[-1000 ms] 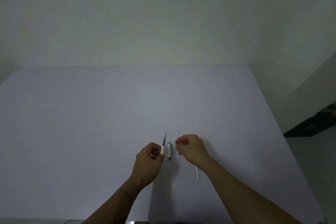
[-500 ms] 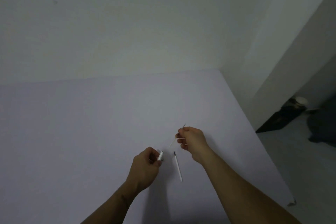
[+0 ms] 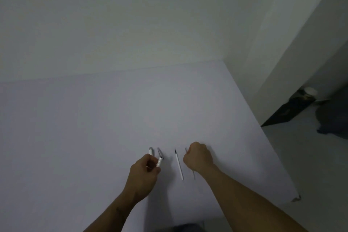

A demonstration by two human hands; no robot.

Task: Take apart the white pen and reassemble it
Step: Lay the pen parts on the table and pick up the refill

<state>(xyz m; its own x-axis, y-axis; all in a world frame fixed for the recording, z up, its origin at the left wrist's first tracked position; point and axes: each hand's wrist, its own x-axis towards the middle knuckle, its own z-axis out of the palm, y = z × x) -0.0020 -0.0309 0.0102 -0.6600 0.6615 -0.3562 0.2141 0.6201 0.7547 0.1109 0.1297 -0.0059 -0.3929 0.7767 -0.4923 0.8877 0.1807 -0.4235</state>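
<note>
white pen (image 3: 178, 164) disassembled, thin refill on table (image 3: 94, 128), dark tip

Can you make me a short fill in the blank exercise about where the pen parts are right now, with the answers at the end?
1. The thin refill with the dark tip lies on the table between the two ____.
2. The short white pen piece is held by the ____ hand.
3. The right hand is closed into a fist, to the ____ of the refill.

Missing words: hands; left; right
</note>
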